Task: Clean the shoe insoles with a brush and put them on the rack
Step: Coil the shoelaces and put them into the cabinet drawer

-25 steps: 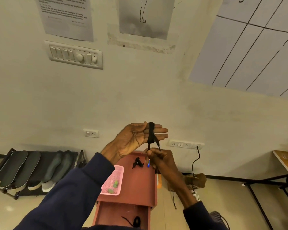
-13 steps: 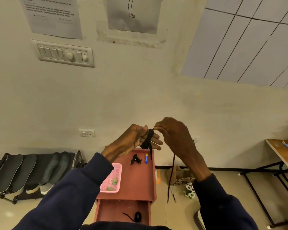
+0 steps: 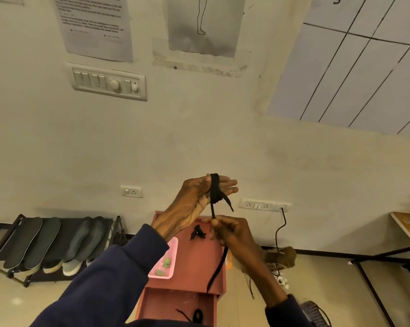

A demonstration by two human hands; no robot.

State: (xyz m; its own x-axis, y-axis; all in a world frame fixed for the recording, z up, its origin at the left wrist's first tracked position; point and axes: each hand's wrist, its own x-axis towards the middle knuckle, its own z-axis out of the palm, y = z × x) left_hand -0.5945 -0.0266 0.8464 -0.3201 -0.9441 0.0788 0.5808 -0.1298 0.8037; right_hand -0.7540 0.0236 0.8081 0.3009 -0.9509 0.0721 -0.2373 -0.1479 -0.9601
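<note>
Four insoles (image 3: 45, 241) lean on the rack (image 3: 68, 226), lower left, long axes tilted up-right. Left grip (image 3: 199, 197), fingers straight, carries wound lace (image 3: 215, 192); right grip (image 3: 227, 232) pinches its tail.

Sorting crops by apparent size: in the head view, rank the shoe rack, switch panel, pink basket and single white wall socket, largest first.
1. shoe rack
2. switch panel
3. pink basket, partly hidden by the left sleeve, so its full size is unsure
4. wall socket
</note>
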